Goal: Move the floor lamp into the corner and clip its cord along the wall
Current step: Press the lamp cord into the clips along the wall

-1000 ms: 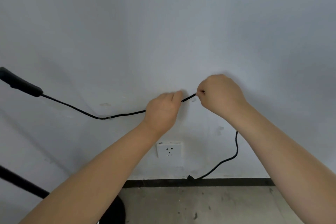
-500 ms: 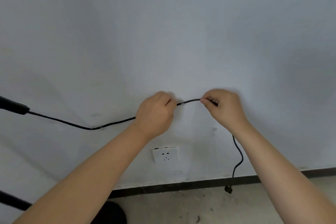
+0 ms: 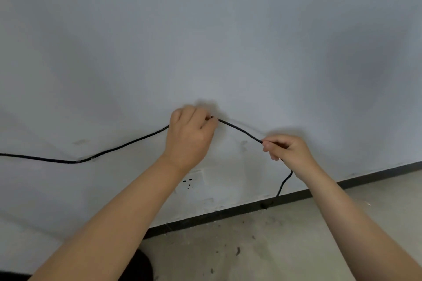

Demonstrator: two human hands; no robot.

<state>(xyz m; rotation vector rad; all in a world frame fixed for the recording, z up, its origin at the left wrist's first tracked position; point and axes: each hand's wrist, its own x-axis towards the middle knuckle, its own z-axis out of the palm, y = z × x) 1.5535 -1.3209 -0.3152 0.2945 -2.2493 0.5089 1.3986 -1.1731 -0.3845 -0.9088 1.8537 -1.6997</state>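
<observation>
A thin black lamp cord [image 3: 239,130] runs along the pale wall from the left edge. A small clear clip [image 3: 92,158] pins it to the wall at the left. My left hand [image 3: 190,134] presses the cord against the wall at its highest point, fingers closed on it. My right hand [image 3: 286,148] pinches the cord lower and to the right. Below that hand the cord hangs down to its plug end [image 3: 265,205] at the skirting. The lamp's black round base [image 3: 141,267] shows at the bottom, partly behind my left forearm; the pole is out of view.
A white wall socket [image 3: 194,181] sits just below my left wrist, partly hidden by it. A black skirting strip [image 3: 365,179] runs along the foot of the wall. The grey concrete floor [image 3: 262,246] is speckled with dirt.
My right hand has slid down and to the right along the cord, so more cord shows between my hands. The view has swung right; the lamp pole and inline switch have left the frame.
</observation>
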